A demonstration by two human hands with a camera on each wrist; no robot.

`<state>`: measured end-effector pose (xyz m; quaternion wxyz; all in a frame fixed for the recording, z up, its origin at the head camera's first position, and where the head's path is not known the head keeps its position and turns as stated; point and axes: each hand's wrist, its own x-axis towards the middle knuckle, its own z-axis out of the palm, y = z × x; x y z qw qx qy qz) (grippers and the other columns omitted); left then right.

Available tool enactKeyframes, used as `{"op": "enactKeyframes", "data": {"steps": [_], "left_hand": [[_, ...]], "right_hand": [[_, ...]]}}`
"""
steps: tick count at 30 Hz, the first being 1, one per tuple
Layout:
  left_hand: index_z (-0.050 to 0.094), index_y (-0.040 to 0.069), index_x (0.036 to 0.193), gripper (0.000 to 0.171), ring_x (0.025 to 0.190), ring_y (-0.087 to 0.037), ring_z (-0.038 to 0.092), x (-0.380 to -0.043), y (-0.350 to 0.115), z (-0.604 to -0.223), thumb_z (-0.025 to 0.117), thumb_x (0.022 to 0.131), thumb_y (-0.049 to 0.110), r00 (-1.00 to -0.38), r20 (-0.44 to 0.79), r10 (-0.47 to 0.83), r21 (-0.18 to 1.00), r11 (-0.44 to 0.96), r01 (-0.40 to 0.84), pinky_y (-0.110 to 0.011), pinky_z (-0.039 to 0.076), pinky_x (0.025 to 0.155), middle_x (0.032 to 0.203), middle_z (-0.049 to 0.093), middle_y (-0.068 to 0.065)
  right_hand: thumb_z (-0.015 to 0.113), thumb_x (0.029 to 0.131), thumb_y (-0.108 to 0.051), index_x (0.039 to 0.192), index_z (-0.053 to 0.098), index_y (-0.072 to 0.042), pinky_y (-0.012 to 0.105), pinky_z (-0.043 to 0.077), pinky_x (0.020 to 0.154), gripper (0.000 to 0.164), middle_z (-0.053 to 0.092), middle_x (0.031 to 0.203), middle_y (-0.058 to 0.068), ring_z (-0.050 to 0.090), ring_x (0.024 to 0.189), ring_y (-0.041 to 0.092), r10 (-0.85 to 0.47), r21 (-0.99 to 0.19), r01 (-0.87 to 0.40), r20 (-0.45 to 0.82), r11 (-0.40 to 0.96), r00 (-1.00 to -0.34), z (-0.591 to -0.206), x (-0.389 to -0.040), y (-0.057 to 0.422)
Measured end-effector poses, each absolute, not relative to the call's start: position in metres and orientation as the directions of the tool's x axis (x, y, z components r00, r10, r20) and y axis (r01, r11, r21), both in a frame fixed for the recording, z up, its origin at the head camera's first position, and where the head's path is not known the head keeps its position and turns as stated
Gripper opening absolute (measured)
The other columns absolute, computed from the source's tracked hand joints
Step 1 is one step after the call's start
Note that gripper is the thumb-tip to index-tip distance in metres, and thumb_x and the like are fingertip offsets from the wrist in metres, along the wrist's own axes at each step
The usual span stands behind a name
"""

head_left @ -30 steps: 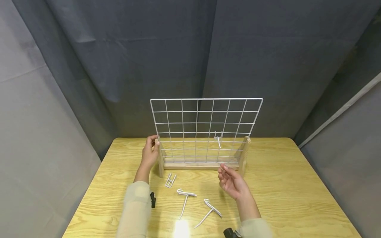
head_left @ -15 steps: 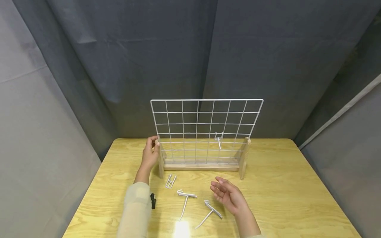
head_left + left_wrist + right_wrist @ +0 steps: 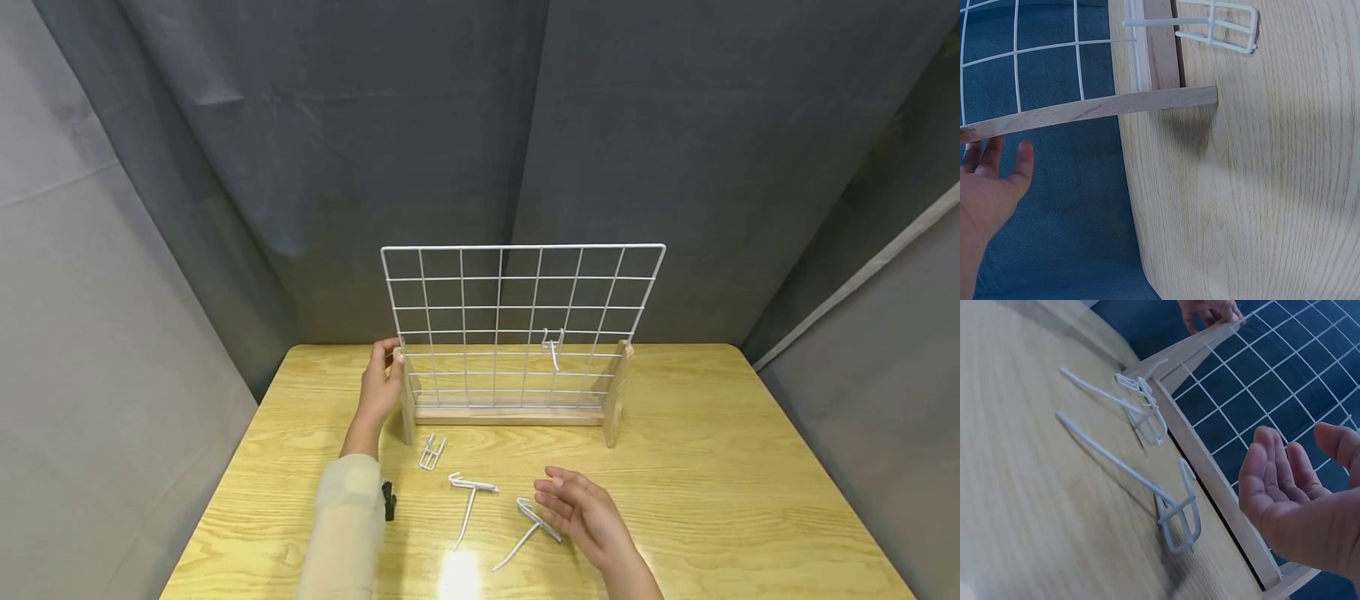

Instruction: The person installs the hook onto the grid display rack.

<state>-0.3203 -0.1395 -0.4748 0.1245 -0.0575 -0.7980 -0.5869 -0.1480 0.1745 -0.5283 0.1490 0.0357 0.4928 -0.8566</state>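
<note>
A white wire grid panel stands upright in a wooden stand. My left hand holds the upper end of the stand's left upright, its fingertips partly hidden behind the wood. One white wire hook hangs on the grid, right of centre. Before the stand lie two long-pronged white hooks, the left hook and the right hook, and a smaller white wire hook. My right hand, holding nothing, hovers beside the right hook with its fingers loosely bent.
Everything stands on a wood-grain table. Grey curtains hang behind it and at both sides. A small black object shows at the left sleeve.
My right hand has come away from the grid's lower right, down and towards me, to the right hook. The left hand stays at the upright.
</note>
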Motion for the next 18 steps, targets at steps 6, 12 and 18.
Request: {"op": "enactKeyframes", "data": {"steps": [6,12,18], "left_hand": [[0.042,0.011,0.128,0.029,0.124,-0.036,0.039,-0.319,-0.139,-0.474,0.044,0.099,0.013,-0.967,0.249,-0.049,0.925,0.309,0.223,-0.049,0.034,0.101,0.137,0.041,-0.015],[0.041,0.008,0.129,0.030,0.124,-0.035,0.038,-0.320,-0.139,-0.474,0.044,0.099,0.012,-0.966,0.256,-0.046,0.925,0.301,0.231,-0.049,0.034,0.101,0.135,0.043,-0.014],[0.042,0.006,0.127,0.029,0.122,-0.036,0.041,-0.319,-0.139,-0.473,0.044,0.098,0.008,-0.959,0.279,-0.044,0.923,0.289,0.255,-0.050,0.036,0.099,0.132,0.045,-0.015]], "right_hand": [[0.056,0.091,-0.009,0.120,0.048,0.008,0.040,0.047,0.089,0.035,0.061,0.105,0.016,0.059,0.096,0.027,-0.170,-0.885,0.299,-0.253,-0.357,-0.952,-0.534,-0.138,0.171],[0.055,0.092,-0.012,0.121,0.049,0.008,0.036,0.052,0.081,0.036,0.063,0.104,0.016,0.063,0.092,0.025,-0.232,-0.886,0.347,-0.283,-0.308,-0.931,-0.540,-0.131,0.174],[0.059,0.090,-0.018,0.119,0.047,0.012,0.030,0.054,0.070,0.043,0.065,0.096,0.016,0.065,0.083,0.025,-0.194,-0.923,0.349,-0.317,-0.162,-0.928,-0.544,-0.124,0.176]]}}
